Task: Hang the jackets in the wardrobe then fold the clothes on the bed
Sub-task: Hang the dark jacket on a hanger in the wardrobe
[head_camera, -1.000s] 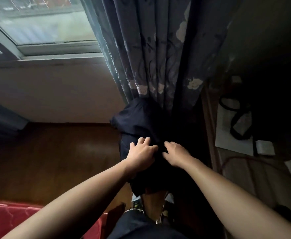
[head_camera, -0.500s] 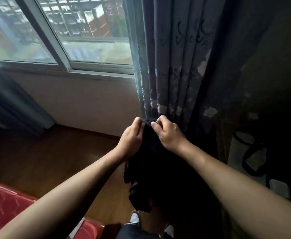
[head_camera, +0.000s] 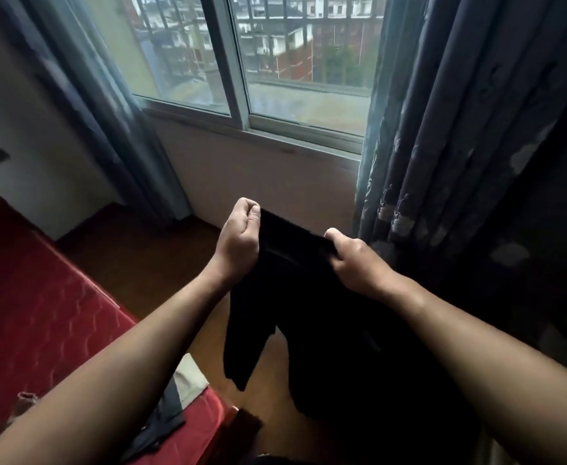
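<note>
A black garment [head_camera: 312, 317] hangs in front of me over the wooden floor. My left hand [head_camera: 240, 239] grips its top edge at the left, fingers curled round the cloth. My right hand [head_camera: 356, 260] pinches the same edge at the right. The cloth is stretched between the two hands and its lower part dangles in two dark flaps. The red bed [head_camera: 40, 317] lies at the lower left, with a dark and pale piece of clothing [head_camera: 171, 407] on its near corner.
A window [head_camera: 248, 62] with a white frame faces me. Blue-grey curtains hang at the left [head_camera: 84, 105] and at the right [head_camera: 443, 146]. The far right of the view is too dark to read. Brown wooden floor [head_camera: 154, 260] runs between bed and wall.
Both hands have lifted the black garment and drawn apart, spreading its top edge. My view has risen from the floor and curtain foot toward the window.
</note>
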